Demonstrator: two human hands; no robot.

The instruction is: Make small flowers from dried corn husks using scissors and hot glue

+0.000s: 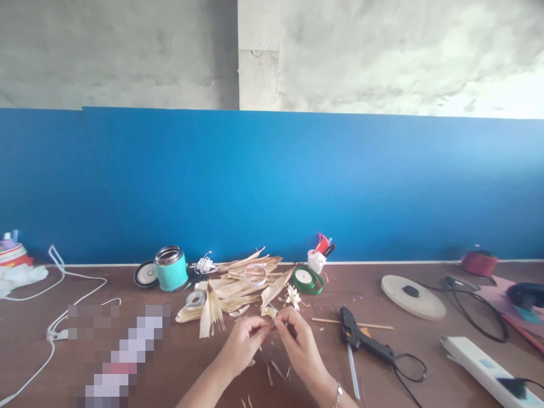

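Meeting at the near edge of the husk pile [244, 290], the left hand [243, 341] and right hand [301, 344] have thumb and index finger drawn together, with the tips of both hands almost in contact. A small husk piece [268, 311] shows right at the fingertips, beside the pile's near right edge; the pinch covers its lower end, so which hand clamps it cannot be told.

Material of the pile: dry, papery, straw-coloured strips, ribbed lengthwise and curled at the edges. On its near left side stands a fan-shaped husk [211, 314] with a frayed lower fringe. A clear ring [255, 275] rests on top of the pile.

Appearance of the husk piece: pale cream, short, slightly curved. At the pile's right edge, the flower [293, 297] has narrow, pointed, cream petals.

Right of the pile: a spool [304, 276] with a white face and glossy green ribbon, then a white cup [316, 263]. Farther right and nearer: a thin wooden stick [380, 326] and a black plastic glue gun [351, 328]. Left of the pile: a turquoise tub [172, 275] with a metallic rim.

Any lettering on the spool is too small to read.
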